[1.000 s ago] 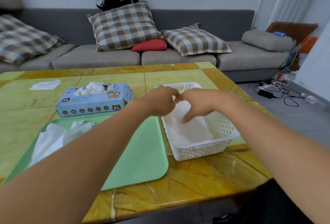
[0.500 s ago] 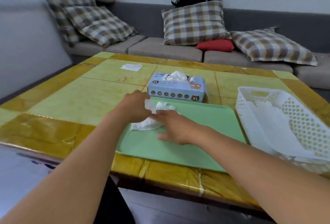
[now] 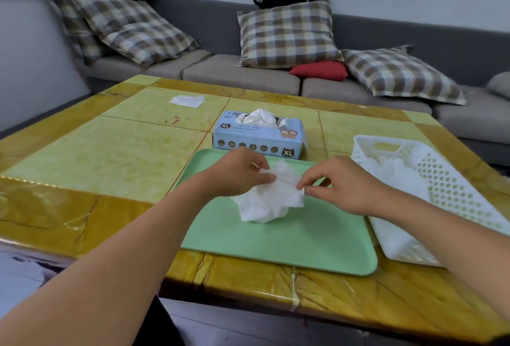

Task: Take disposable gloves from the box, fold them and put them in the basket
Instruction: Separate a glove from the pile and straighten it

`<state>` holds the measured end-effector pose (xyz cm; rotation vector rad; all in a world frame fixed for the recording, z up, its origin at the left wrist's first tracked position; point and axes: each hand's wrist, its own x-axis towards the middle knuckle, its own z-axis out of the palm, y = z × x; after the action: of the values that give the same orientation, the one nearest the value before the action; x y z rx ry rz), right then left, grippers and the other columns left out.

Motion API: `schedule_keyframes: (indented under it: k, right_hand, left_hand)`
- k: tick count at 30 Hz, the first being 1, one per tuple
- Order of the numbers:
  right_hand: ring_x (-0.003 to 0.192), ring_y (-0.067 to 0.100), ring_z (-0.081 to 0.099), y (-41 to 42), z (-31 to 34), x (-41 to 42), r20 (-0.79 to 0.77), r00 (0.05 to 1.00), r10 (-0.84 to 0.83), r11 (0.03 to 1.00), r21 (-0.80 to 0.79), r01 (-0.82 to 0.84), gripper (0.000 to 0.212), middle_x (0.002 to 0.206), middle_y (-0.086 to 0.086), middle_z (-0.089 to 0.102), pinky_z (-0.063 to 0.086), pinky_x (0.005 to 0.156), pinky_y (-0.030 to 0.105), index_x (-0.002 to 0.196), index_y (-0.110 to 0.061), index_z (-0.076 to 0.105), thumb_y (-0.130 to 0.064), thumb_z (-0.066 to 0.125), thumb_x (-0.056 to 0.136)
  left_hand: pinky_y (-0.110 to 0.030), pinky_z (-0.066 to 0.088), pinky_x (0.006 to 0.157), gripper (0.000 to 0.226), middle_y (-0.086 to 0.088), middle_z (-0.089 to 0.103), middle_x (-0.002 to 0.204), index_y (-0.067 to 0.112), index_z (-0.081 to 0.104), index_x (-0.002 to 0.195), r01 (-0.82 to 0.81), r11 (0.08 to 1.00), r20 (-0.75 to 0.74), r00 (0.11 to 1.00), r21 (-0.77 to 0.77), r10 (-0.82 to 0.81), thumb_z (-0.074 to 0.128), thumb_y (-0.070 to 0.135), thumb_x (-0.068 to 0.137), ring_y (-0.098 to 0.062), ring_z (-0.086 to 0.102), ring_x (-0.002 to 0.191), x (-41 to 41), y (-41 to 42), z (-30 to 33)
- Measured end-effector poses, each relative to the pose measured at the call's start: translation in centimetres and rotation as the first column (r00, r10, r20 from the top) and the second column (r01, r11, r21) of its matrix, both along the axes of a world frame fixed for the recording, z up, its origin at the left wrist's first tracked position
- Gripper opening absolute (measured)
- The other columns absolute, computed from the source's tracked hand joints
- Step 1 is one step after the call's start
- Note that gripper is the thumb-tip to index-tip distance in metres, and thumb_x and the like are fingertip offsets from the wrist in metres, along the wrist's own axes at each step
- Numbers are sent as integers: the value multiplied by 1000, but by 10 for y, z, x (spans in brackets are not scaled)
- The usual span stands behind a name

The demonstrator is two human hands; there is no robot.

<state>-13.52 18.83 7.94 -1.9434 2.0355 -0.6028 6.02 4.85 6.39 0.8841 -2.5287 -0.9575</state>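
tray (image 3: 289,238) near half bare | box (image 3: 259,138) behind | basket (image 3: 441,207) right

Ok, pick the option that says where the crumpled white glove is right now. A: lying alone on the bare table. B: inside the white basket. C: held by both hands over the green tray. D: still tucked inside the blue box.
C: the left hand and right hand each pinch an edge of the crumpled white glove above the green tray.
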Motion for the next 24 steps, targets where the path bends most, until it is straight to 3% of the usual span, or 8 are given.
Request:
schedule_keyframes:
  k: [6,9,12,15,17,20,22,24]
  right_hand:
    - [88,14,72,11,17,-18,690,720,-67,982,-82,170,25,91,4,79,58,84,26,92,-11,80,-25,84,71]
    - [92,22,71,13,20,-23,826,560,-62,980,-56,192,46,98,11,76,57,88,37,101,-5,73,-29,84,64]
    - [94,26,73,15,23,-25,778,621,-89,986,-19,165,65,104,13,73,60,81,41,122,-16,61,-18,89,64]
    - [99,22,73,15,22,-21,729,677,-100,991,9,137,43,111,8,75,63,80,39,124,-14,65,-9,79,83]
    - [94,22,74,13,25,-23,820,561,-113,984,15,177,26,109,9,76,62,74,35,117,-5,68,-16,68,93]
    - [94,25,69,12,40,-34,936,338,-101,981,37,190,30,113,12,70,60,76,38,125,-7,63,-25,56,101]
    - [100,27,68,14,45,-40,965,239,-112,985,77,151,39,120,10,67,60,77,39,135,-9,58,-31,50,104]
    - [99,25,70,16,45,-40,975,179,-129,987,109,122,40,121,9,68,61,74,37,137,-11,57,-32,47,105]
  left_hand:
    - [-35,60,83,25,-11,70,107,8,65,111,67,803,-361,913,593,191,59,30,101,-19,70,92,-18,11,18]
    - [-28,58,73,30,-13,71,107,4,61,119,138,778,-449,871,613,199,54,28,103,-22,71,89,-30,21,24]
    - [-32,59,76,31,-17,72,105,-3,57,119,191,793,-518,837,579,176,59,22,100,-25,70,90,-41,32,26]
    - [-35,59,80,34,-9,71,105,7,60,124,265,795,-562,820,545,112,65,20,93,-22,69,92,-45,38,23]
    - [-37,59,86,46,-1,68,116,22,60,127,207,852,-564,817,480,120,74,28,84,-19,69,100,-43,36,23]
    - [-30,49,97,73,21,52,131,43,52,129,69,998,-105,992,3,-69,88,51,66,-3,56,115,-26,25,14]
    - [-30,43,100,77,17,47,131,38,53,132,204,962,342,930,-179,-133,89,50,65,-7,49,119,-19,17,-1]
    - [-38,47,97,50,6,54,125,30,60,127,253,941,527,844,-225,-101,79,31,80,-18,53,115,-18,11,-10]
